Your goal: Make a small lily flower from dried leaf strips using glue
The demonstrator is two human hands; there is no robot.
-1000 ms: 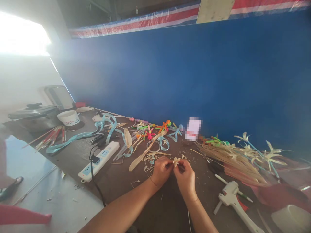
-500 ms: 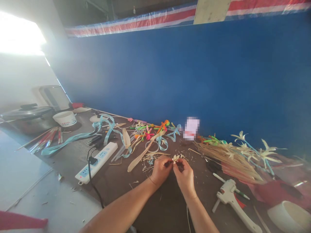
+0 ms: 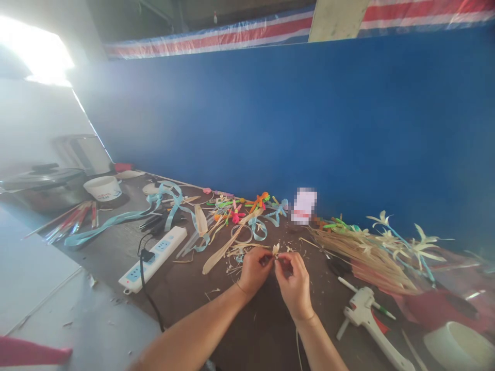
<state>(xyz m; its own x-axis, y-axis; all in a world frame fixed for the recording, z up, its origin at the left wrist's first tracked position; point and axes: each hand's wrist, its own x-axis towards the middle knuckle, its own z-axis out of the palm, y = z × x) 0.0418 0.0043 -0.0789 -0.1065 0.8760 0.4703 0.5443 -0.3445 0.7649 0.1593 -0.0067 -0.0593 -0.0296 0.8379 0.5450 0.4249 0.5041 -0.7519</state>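
A small cream-coloured husk flower (image 3: pixel 276 250) is pinched between my two hands over the dark table. My left hand (image 3: pixel 255 269) is closed, with thumb and forefinger at the flower's left side. From the right, my right hand (image 3: pixel 294 281) grips the flower's base between thumb and fingertips. Its lower end is hidden by the fingers. Beyond and to the left of my hands lie a long dried husk strip (image 3: pixel 222 252) and thin fibre scraps (image 3: pixel 236 252). Small pale bits are scattered to the right of the flower.
A white power strip (image 3: pixel 154 260) with a black cord lies left. A white glue gun (image 3: pixel 371 314) and a white bowl (image 3: pixel 458 345) are at the right. Dried fibres (image 3: pixel 363 250) and finished pale flowers (image 3: pixel 423 242) lie behind them. Blue ribbon (image 3: pixel 116 221) trails across the left.
The flower has turned in my fingers, so its petals now point more upward instead of facing me spread out. Both hands stay in nearly the same place.
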